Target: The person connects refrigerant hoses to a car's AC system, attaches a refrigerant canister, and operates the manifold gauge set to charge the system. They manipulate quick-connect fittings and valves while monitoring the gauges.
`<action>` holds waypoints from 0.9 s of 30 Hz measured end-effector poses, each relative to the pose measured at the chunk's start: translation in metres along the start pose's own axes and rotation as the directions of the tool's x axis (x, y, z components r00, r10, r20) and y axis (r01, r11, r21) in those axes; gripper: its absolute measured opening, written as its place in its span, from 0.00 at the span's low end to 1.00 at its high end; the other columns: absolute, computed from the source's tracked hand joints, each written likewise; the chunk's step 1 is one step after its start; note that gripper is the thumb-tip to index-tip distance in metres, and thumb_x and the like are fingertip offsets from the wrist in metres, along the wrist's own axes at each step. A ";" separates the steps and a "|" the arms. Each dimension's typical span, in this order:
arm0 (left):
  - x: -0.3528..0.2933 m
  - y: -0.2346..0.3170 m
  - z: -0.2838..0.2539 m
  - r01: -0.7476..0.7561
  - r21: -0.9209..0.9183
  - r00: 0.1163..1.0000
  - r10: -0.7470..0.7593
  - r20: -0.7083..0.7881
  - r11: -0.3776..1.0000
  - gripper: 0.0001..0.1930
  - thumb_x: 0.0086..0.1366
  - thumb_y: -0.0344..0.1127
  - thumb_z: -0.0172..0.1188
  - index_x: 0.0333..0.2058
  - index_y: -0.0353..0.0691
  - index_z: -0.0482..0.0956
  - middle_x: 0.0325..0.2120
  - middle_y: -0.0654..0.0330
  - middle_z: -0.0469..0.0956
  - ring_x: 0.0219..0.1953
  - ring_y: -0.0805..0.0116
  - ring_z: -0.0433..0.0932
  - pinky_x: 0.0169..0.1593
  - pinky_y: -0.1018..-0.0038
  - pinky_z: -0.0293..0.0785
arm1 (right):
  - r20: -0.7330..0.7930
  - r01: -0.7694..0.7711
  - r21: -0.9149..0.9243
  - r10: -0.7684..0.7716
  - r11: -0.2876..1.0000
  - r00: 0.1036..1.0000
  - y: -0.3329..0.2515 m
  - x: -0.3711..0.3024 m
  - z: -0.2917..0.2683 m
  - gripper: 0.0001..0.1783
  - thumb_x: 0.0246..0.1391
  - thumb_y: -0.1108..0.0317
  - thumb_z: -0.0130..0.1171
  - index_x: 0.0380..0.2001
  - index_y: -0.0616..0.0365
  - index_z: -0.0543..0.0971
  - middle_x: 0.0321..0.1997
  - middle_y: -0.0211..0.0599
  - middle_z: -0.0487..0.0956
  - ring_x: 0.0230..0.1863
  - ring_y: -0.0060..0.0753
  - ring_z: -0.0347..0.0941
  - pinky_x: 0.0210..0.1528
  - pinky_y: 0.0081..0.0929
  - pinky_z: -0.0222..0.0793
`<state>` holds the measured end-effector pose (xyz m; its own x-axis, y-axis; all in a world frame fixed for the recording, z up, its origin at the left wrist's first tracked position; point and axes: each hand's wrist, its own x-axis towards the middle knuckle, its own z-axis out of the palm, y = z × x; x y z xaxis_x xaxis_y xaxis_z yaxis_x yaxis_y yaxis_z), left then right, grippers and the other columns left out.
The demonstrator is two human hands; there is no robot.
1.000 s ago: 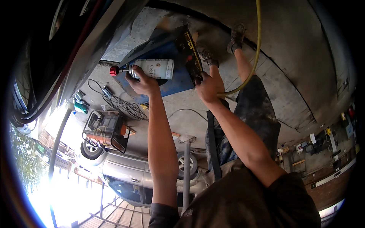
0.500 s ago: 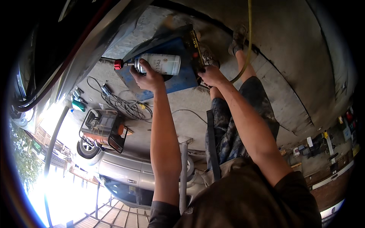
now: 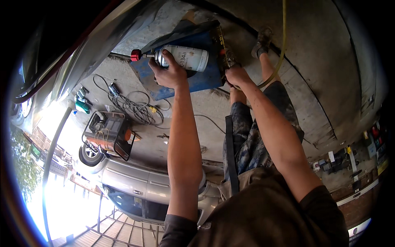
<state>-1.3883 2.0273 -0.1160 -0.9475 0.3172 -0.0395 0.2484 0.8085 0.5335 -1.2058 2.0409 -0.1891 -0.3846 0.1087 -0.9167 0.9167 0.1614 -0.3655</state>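
My left hand [image 3: 170, 73] is wrapped around a white refrigerant can [image 3: 190, 58] lying on its side, with the thumb across its neck. A valve with a red knob [image 3: 135, 55] sticks out from the can's left end. Below the can is a blue metal box [image 3: 201, 86] with worn paint. My right hand [image 3: 237, 75] is closed at the right edge of that box, beside a dark strip with yellow marks [image 3: 222, 43]. What its fingers grip is hidden. A yellow hose [image 3: 283, 39] curves down from the top and passes by my right wrist.
A vehicle's body panel [image 3: 94, 37] fills the upper left. Coiled black cable [image 3: 140, 108] lies on the concrete beside an orange-and-black generator [image 3: 108, 133]. Behind stands a silver car [image 3: 135, 181]. Assorted tools and parts [image 3: 333, 162] lie at the right.
The view has shifted slightly, so the can, box and both hands appear farther right. Both hands keep their hold; the can stays sideways above the box.
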 end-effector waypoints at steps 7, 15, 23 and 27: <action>-0.001 -0.001 0.003 0.013 0.000 1.000 -0.013 0.003 1.000 0.30 0.52 0.57 0.55 0.41 0.34 0.71 0.29 0.49 0.78 0.32 0.50 0.78 0.34 0.64 0.71 | -0.378 0.010 0.291 0.106 0.957 0.920 -0.005 -0.026 0.005 0.18 0.48 0.60 0.52 0.33 0.67 0.73 0.33 0.59 0.75 0.38 0.57 0.71 0.41 0.43 0.66; -0.005 0.005 0.002 -0.015 -0.027 1.000 0.014 -0.023 1.000 0.29 0.51 0.56 0.56 0.40 0.34 0.71 0.27 0.50 0.79 0.30 0.51 0.78 0.34 0.64 0.72 | -0.371 0.115 0.619 0.160 0.777 0.915 0.009 -0.029 0.012 0.14 0.44 0.63 0.57 0.31 0.63 0.77 0.35 0.52 0.77 0.38 0.53 0.72 0.42 0.40 0.68; -0.006 0.005 0.008 -0.056 -0.008 0.997 0.055 -0.044 0.998 0.30 0.51 0.56 0.56 0.40 0.32 0.71 0.25 0.50 0.78 0.28 0.51 0.78 0.33 0.64 0.71 | -0.309 0.070 -0.101 -0.098 0.992 0.946 0.024 -0.003 0.018 0.16 0.51 0.62 0.44 0.24 0.64 0.76 0.28 0.50 0.77 0.32 0.53 0.73 0.36 0.42 0.69; -0.006 0.003 0.006 -0.044 0.007 0.998 0.044 -0.035 0.999 0.30 0.51 0.57 0.56 0.40 0.33 0.71 0.25 0.50 0.78 0.28 0.51 0.78 0.33 0.63 0.71 | 0.222 -0.383 0.712 0.329 0.589 0.918 0.000 -0.011 -0.013 0.17 0.50 0.65 0.41 0.20 0.66 0.74 0.20 0.47 0.76 0.22 0.46 0.74 0.29 0.39 0.70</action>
<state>-1.3808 2.0313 -0.1194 -0.9422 0.3346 0.0137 0.2909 0.7975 0.5285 -1.2027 2.0528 -0.1769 -0.0278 -0.0645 -0.9975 0.7642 -0.6447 0.0204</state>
